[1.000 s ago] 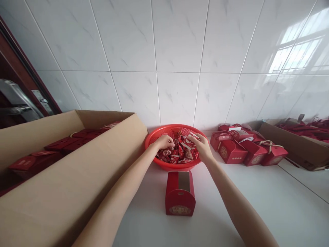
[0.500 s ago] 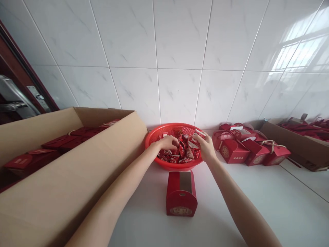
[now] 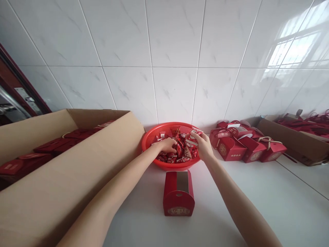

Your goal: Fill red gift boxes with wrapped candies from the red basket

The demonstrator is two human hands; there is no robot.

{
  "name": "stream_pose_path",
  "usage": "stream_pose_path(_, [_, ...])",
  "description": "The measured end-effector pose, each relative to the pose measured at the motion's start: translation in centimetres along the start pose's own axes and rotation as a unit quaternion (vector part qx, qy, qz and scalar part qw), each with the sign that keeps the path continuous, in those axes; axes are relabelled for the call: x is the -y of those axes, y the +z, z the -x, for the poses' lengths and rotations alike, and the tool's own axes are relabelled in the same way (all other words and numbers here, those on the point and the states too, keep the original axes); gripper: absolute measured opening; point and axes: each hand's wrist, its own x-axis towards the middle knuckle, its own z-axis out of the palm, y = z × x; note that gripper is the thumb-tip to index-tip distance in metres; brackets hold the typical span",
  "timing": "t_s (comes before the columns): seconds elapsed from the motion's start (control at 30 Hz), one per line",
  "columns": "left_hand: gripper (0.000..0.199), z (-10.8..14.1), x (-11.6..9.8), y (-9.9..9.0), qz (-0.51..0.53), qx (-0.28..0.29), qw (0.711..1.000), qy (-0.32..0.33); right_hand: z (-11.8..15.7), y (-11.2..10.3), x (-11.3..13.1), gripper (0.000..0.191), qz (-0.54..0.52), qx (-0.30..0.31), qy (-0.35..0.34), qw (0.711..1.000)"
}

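A red plastic basket (image 3: pixel 145 140) against the wall holds a heap of red-wrapped candies (image 3: pixel 183 151). My left hand (image 3: pixel 167 145) reaches into its left side, fingers curled and pressed among the candies; what they pinch, if anything, is hidden. At the basket's right rim, my right hand (image 3: pixel 203 143) is closed on a wrapped candy (image 3: pixel 196 131) with red and white packaging. In front of the basket stands a red gift box (image 3: pixel 179 199) with a gold emblem, its top partly open. Neither hand touches this box.
On the left stands a long cardboard box (image 3: pixel 102 161) with several red boxes inside. Several red gift boxes (image 3: pixel 232 149) are grouped at the right, beside another cardboard box (image 3: pixel 293 140) of red items. A tiled wall (image 3: pixel 174 92) rises behind.
The view has shifted slightly, so most things sit a little further left. Both hands stay at the basket; the left fingers have moved slightly among the candies.
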Motion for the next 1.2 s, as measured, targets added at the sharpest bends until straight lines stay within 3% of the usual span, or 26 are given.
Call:
stream_pose_path(0.2, [0.026,0.2,0.0,-0.8,0.007,-0.113,0.993,-0.018,-0.1,-0.1,-0.1,0.024,-0.004,0.005,0.006,1.0])
stream_pose_path(0.53, [0.026,0.7,-0.4,-1.6,-0.021,-0.218,0.971,-0.095,0.1,0.1,0.1,0.023,0.001,-0.003,0.008,1.0])
stream_pose_path(0.6, [0.024,0.8,-0.9,-1.6,-0.018,-0.189,0.978,-0.083,0.2,0.1,0.2,0.021,0.007,-0.004,0.007,1.0])
stream_pose_path(0.7, [0.014,1.0,-1.3,-1.2,0.013,-0.038,0.998,-0.053,0.3,0.2,0.2,0.018,0.022,0.004,-0.004,1.0])
stream_pose_path(0.77, [0.008,1.2,-1.4,-1.0,0.03,0.065,0.996,-0.052,0.3,0.2,0.2,0.017,0.031,0.005,-0.008,0.999])
stream_pose_path(0.83, [0.008,1.3,-1.4,-0.8,0.037,0.122,0.99,-0.056,0.2,0.1,0.2,0.015,0.038,0.001,-0.011,0.999])
stream_pose_path(1.07, [0.036,1.2,-1.0,-0.6,0.021,0.172,0.982,-0.07,0.1,0.0,-0.1,0.017,0.036,0.02,-0.021,0.999])
stream_pose_path(1.2, [0.028,0.9,-0.8,-0.2,0.036,0.185,0.98,-0.058,0.2,0.1,-0.1,0.018,0.041,0.018,-0.015,0.999])
